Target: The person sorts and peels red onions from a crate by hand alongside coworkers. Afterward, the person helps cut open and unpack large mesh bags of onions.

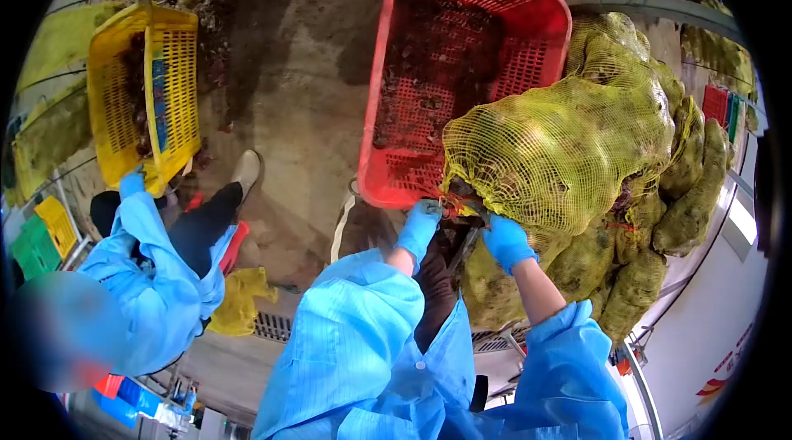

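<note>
A full yellow mesh bag (553, 151) lies on top of other bags, its gathered mouth toward me at the edge of the red basket (375, 101). My left hand (421, 229), in a blue glove, is closed at the red tie (450, 207) on that mouth. My right hand (507, 242), also gloved, grips the mesh just to the right of the mouth. What fills the bag shows only as large pale lumps through the netting. Dark, loose scraps (437, 60) cover part of the basket's bottom.
More filled mesh bags (693, 192) are piled at the right. On the left, a co-worker in a blue gown (157, 275) has a gloved hand (132, 182) on a tilted yellow basket (186, 77). Debris litters the wet floor (289, 85). A metal rail (660, 7) passes behind the pile.
</note>
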Motion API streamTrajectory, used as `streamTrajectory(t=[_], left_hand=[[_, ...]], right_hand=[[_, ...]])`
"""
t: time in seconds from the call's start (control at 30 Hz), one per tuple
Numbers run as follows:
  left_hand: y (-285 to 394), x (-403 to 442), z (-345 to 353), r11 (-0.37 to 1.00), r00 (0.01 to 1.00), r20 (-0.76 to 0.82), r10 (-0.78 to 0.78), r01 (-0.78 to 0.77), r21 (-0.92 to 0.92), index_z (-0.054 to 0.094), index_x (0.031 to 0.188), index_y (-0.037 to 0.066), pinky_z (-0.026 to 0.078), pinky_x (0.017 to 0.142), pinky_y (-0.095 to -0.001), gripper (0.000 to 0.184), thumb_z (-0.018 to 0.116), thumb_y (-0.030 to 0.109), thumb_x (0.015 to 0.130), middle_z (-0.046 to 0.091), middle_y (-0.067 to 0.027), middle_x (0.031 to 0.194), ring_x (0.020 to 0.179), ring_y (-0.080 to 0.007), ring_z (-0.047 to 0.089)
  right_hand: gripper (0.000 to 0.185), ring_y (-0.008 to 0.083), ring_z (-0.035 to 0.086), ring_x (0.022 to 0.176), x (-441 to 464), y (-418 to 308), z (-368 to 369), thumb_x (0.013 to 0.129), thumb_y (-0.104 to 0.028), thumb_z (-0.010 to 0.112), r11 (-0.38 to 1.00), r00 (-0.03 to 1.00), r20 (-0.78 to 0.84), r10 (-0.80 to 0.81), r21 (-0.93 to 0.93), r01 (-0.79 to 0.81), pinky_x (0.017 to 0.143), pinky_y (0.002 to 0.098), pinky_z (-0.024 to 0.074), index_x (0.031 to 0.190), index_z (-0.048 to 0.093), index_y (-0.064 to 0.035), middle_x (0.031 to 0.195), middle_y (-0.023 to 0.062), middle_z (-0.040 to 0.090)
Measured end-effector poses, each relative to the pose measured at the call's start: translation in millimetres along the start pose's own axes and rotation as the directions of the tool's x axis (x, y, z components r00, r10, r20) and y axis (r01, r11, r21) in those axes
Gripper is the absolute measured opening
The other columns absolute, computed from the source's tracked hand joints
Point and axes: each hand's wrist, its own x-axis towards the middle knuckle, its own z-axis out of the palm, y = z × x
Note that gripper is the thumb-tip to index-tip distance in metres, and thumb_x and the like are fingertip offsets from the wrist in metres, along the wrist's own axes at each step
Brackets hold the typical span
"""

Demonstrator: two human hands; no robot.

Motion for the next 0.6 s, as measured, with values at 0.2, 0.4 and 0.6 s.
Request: streamTrajectory(t=[0.2,0.4,0.6], left_hand=[[-43.7,21.4,1.3,0.988,0.987,-0.100,0.128,-0.135,-0.072,0.056,0.093,0.003,0.046,0.058,-0.0257,0.017,0.060,0.002,0.076,0.061,-0.0036,0.077,0.064,-0.0123,0.055],[-52.6,-46.8,-52.0,0.963,0.973,-0.186,-0.137,0.087,-0.254,0.048,0.105,-0.001,0.049,0.063,-0.0252,0.026,0.056,0.003,0.081,0.062,-0.0082,0.086,0.072,-0.0146,0.059],[-53.0,-114.2,-153.2,0.986,0.984,-0.066,-0.166,0.165,-0.030,0.047,0.113,-0.001,0.050,0.066,-0.0223,0.027,0.048,-0.001,0.086,0.061,-0.0094,0.101,0.082,-0.0155,0.061]], right_hand=[[0.030,0.0391,0.059,0.085,21.5,-4.7,-4.2,0.081,-0.028,0.055,0.996,0.981,0.179,-0.077,0.059,0.067,0.074,0.0438,0.0465,0.096,0.055,-0.0026,0.089,0.0228,0.061],[0.041,0.0386,0.057,0.095,53.9,-6.6,12.0,0.083,-0.034,0.054,0.965,0.950,0.268,-0.160,0.246,0.093,0.080,0.0418,0.0445,0.106,0.051,0.0003,0.101,0.0253,0.058],[0.036,0.0389,0.057,0.095,15.3,-17.4,-11.7,0.084,-0.029,0.051,0.855,0.914,0.129,-0.385,0.421,0.301,0.080,0.0434,0.0451,0.105,0.050,0.0003,0.099,0.0266,0.058]])
